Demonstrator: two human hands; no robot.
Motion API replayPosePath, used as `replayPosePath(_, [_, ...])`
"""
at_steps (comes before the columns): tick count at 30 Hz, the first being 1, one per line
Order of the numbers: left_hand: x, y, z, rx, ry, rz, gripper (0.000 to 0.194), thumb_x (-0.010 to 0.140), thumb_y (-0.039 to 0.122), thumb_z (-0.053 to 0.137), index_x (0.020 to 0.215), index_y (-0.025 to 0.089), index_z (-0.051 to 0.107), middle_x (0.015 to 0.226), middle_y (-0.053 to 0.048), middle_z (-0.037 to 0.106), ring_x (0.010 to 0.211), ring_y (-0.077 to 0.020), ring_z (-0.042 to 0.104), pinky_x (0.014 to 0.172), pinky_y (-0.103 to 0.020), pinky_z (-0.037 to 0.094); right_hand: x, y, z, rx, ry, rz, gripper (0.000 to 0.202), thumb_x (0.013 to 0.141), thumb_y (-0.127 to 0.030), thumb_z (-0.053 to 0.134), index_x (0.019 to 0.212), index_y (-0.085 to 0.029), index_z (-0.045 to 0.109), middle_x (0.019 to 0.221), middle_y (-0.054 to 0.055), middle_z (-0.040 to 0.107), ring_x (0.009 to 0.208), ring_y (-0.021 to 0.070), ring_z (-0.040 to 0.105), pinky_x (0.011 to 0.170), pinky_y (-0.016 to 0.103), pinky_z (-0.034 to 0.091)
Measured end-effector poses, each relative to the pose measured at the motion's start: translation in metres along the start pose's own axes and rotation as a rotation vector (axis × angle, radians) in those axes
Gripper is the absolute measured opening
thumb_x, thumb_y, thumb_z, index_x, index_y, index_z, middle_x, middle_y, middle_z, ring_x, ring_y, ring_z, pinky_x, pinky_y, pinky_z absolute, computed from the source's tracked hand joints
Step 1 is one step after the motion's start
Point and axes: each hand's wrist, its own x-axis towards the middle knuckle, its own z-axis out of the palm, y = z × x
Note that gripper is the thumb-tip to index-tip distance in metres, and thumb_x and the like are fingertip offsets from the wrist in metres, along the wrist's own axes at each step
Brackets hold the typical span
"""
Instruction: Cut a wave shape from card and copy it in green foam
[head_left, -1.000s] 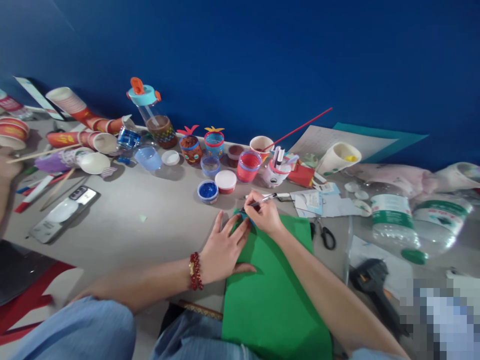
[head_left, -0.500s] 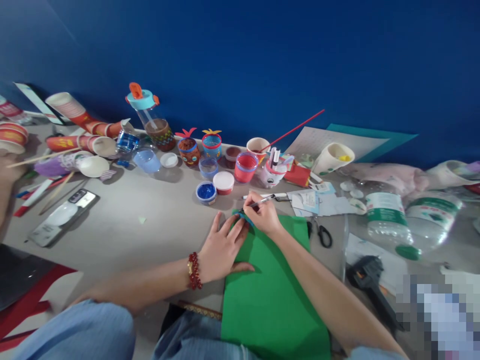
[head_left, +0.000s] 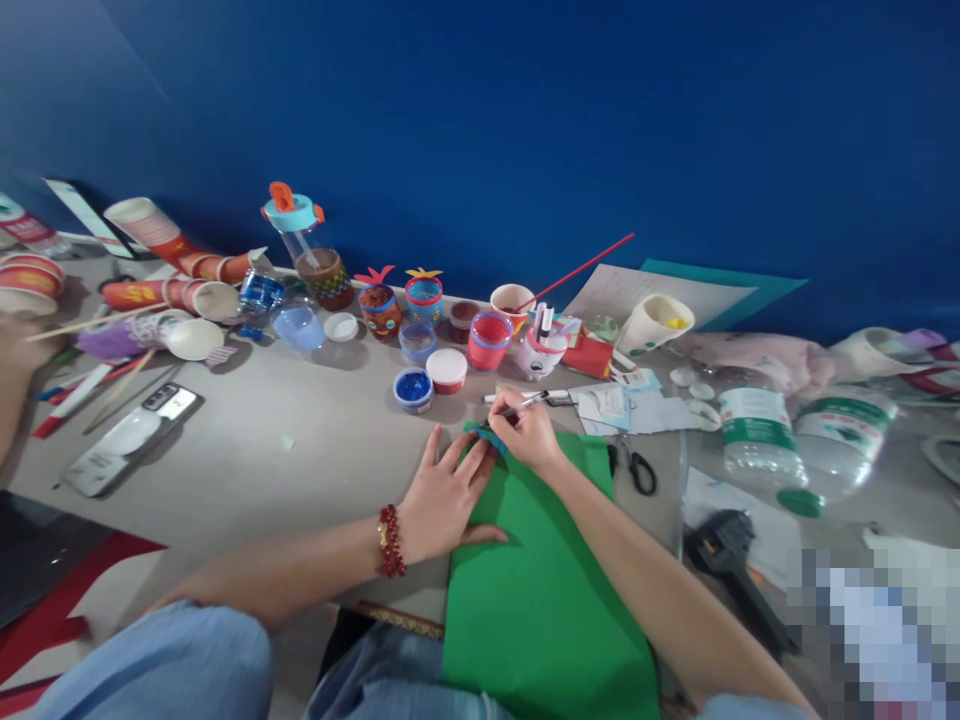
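A large green sheet (head_left: 551, 590) lies partly on the table and reaches over my lap. My left hand (head_left: 446, 495) rests flat with fingers spread, across the sheet's upper left edge. Its fingertips touch a small blue piece (head_left: 491, 437) lying at the sheet's top corner. In my right hand (head_left: 525, 432) is a slim pen (head_left: 531, 401), pinched between thumb and fingers. The pen's tip meets the small blue piece but is mostly hidden by my fingers. Behind my hands stand an open pot of blue paint (head_left: 413, 388) and a white-lidded pot (head_left: 447, 369).
Black-handled scissors (head_left: 641, 470) and a glue gun (head_left: 739, 570) lie to the right, near clear plastic bottles (head_left: 761, 430). A phone (head_left: 131, 440) and paper cups (head_left: 169, 294) are at left, beside another person's hand (head_left: 26, 365). A drinking bottle (head_left: 319, 265) stands behind.
The view has shifted slightly, so the things at the back appear a little lower. Both my hands keep nearly the same places on the sheet.
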Motion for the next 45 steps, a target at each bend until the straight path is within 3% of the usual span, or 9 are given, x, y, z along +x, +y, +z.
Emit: replayPosePath(45, [-0.001,0.0,0.002,0.058,0.03,0.01,0.09,0.078,0.077,0.026,0.137,0.012,0.043,0.139,-0.019,0.044,0.13,-0.0362,0.033,0.109,-0.062,0.009,-0.019,0.003,-0.009,-0.048,0.023,-0.007,0.008,0.078,-0.02,0.051,0.07,-0.02,0.05,0.06,-0.003,0.052,0.056,0.0116,0.048,0.053,0.02,0.036])
